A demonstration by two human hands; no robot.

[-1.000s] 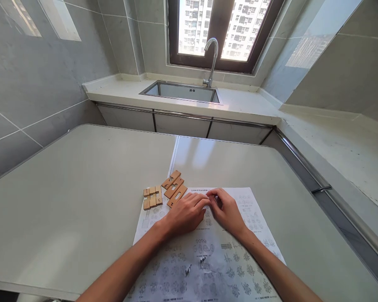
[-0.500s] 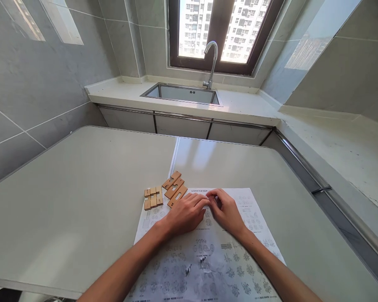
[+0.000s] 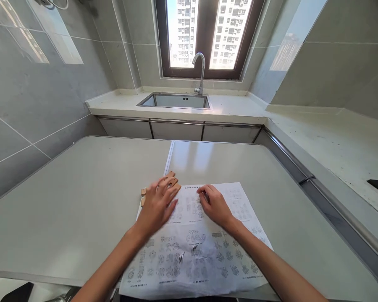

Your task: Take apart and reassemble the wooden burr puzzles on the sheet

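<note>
My left hand (image 3: 157,203) reaches over the wooden puzzle pieces (image 3: 172,179) with its fingers spread and lies partly across them. Notched edges of more wooden pieces (image 3: 143,192) show at its left side; the rest are hidden under the hand. My right hand (image 3: 214,204) rests on the upper part of the printed sheet (image 3: 198,239), its fingers curled in. Whether anything is between those fingertips is hidden. Rows of small line diagrams cover the sheet, which has two torn spots near its middle.
The pale table (image 3: 66,218) has a seam (image 3: 169,157) running away from me. Beyond it stands a counter (image 3: 113,107) with a sink (image 3: 176,100) and a tap (image 3: 201,73) below a window. A metal rail (image 3: 290,155) runs along the right-hand counter.
My hands were close together over the sheet. My left hand has moved left onto the wooden pieces and spread its fingers; my right hand stays curled on the paper. The camera view has shifted slightly.
</note>
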